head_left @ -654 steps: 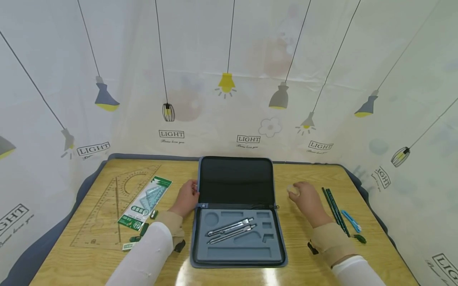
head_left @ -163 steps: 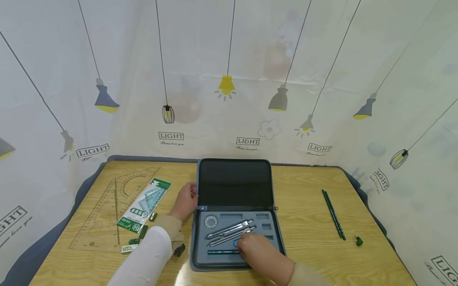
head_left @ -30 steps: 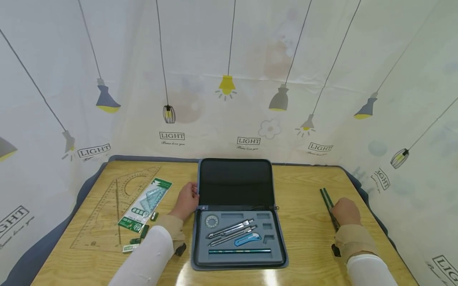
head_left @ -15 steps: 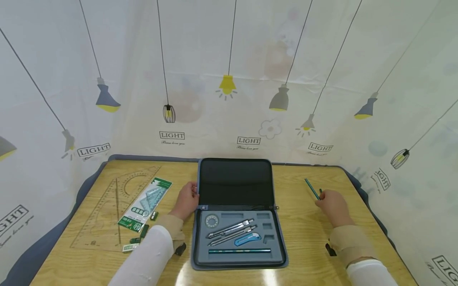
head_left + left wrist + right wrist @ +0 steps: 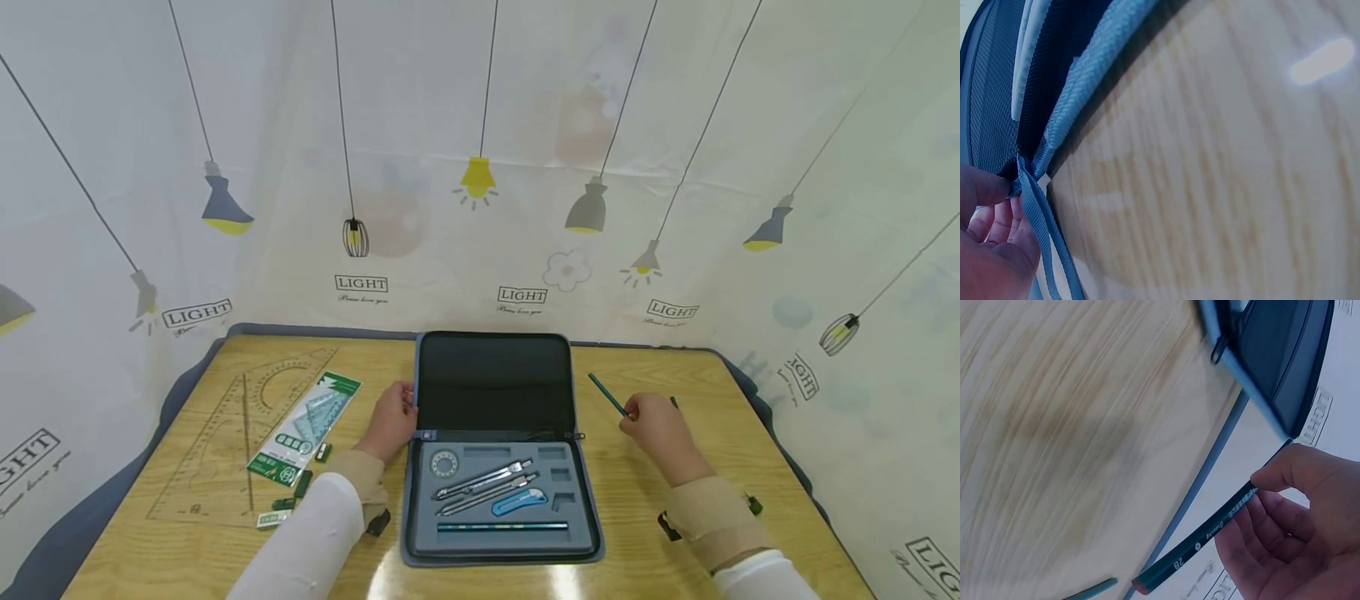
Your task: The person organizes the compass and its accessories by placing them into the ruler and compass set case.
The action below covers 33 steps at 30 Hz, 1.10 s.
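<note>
A zippered blue case [image 5: 408, 500] lies unfolded on the table. Its grey tray [image 5: 465, 546] holds a white round disc [image 5: 444, 463], two silver compasses [image 5: 480, 479], a blue utility knife [image 5: 520, 502] and a green pencil [image 5: 502, 527]. At the hinge, my left hand [image 5: 392, 419] pinches the case's fabric edge between thumb and fingers. My right hand [image 5: 662, 429], to the right of the case, pinches a dark green 2B pencil [image 5: 1197, 534] above the table. Another pencil [image 5: 1094, 590] lies on the wood, mostly hidden behind that hand in the head view.
On the left lie a clear set square [image 5: 202, 433], a packet of rulers [image 5: 303, 429], and small green-and-white pieces, including an eraser-like block [image 5: 272, 519]. A small green item [image 5: 753, 504] sits at the right. A printed cloth [image 5: 450, 100] walls the table's back and sides.
My right hand has lifted one pencil from the pair on the right and carried it leftward toward the case. My left hand stays put. Earlier, the disc, knife and one pencil came into the tray.
</note>
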{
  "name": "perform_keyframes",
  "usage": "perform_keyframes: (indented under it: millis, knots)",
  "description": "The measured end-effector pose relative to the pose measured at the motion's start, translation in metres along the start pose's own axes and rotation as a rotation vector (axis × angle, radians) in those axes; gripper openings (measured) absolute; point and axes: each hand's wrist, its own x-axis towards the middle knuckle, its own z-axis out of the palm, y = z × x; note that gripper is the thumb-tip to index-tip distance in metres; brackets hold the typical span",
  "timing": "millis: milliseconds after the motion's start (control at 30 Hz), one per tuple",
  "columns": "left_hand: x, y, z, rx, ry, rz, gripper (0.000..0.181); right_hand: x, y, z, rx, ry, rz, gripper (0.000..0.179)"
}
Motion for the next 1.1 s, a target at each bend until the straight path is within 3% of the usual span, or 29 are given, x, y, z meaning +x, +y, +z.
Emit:
perform_keyframes:
  millis: [367, 800, 1100]
  knots:
    - [-0.001, 0.003, -0.001, 0.005, 0.008, 0.000, 0.031, -0.010, -0.049, 0.013, -0.001, -0.014, -0.128, 0.003]
    - [-0.003, 0.002, -0.002, -0.009, -0.003, 0.016, 0.028, -0.037, -0.096, 0.041, -0.083, 0.000, -0.378, 0.008]
    - [-0.003, 0.004, -0.002, -0.023, -0.014, 0.005, 0.029, -0.055, -0.114, 0.053, -0.057, -0.098, -0.559, 0.007]
